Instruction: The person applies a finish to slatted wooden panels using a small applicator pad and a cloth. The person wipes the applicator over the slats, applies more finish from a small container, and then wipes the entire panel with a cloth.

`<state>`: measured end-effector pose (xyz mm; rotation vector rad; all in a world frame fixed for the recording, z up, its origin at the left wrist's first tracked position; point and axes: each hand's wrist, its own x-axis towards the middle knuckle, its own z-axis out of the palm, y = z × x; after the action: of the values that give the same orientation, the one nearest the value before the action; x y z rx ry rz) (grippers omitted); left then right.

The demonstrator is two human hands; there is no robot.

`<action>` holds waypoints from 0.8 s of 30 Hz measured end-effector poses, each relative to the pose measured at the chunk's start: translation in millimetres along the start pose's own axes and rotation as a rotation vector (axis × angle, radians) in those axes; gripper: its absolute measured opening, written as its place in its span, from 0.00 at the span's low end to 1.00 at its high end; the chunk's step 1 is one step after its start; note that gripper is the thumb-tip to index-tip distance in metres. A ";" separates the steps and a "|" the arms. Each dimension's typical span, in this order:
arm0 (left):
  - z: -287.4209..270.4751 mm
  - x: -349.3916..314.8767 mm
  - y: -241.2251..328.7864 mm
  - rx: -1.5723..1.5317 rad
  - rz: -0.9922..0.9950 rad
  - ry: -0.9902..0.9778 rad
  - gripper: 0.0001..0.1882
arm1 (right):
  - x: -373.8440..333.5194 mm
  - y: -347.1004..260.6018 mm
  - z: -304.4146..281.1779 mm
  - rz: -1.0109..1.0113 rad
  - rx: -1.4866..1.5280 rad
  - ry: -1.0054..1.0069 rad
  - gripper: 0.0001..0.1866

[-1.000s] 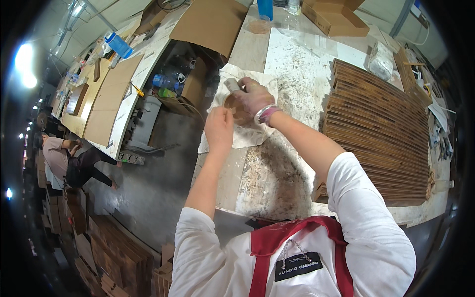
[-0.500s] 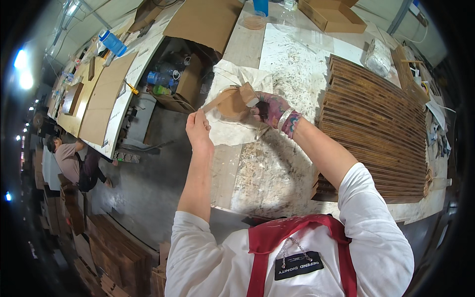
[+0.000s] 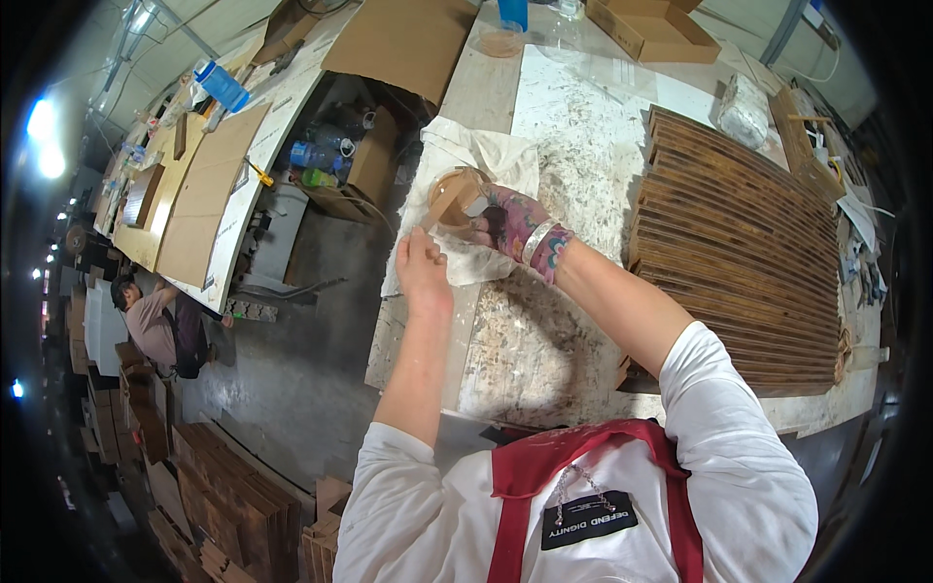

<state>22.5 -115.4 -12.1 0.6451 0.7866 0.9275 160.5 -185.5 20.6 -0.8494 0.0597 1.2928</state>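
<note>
My bare left hand (image 3: 423, 270) is closed, its fingertips at the near end of a flat tan strip (image 3: 448, 204). From there the strip slants up over a round, clear-walled dish (image 3: 437, 188) with brown stuff in it. My right hand (image 3: 518, 223), in a purple flowered glove with a pale wristband, curls at the dish's right side. Something small and greyish shows at its fingertips, too blurred to name. Under the dish lies a crumpled white cloth (image 3: 413, 262) on the stained worktable (image 3: 573, 146).
At right lies a wide stack of dark brown slats (image 3: 739, 253), with a plastic-wrapped bundle (image 3: 742, 112) behind it. An open cardboard box (image 3: 651, 29) is at the back. Across the aisle, a person (image 3: 160, 325) bends low by another table (image 3: 209, 194). Boards (image 3: 233, 505) stand at lower left.
My left hand has moved right and nearer to me, lowering with the strip's end. My right hand has shifted slightly left and nearer. The person across the aisle has bent lower.
</note>
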 end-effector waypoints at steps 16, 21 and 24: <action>-2.9 40.6 -16.9 0.638 0.510 0.077 0.10 | -13.3 -2.5 -16.1 -0.095 -0.214 -0.026 0.14; 0.6 37.2 9.4 0.875 0.736 -0.098 0.07 | 7.9 -22.5 -22.4 -0.296 -0.728 0.011 0.25; 18.3 24.0 28.1 1.020 0.925 -0.140 0.08 | 17.8 -24.6 -26.6 -0.363 -0.885 -0.001 0.27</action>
<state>33.9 -84.2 12.4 2.0610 0.8084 1.2473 198.0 -187.1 5.9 -1.5218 -0.6842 0.9496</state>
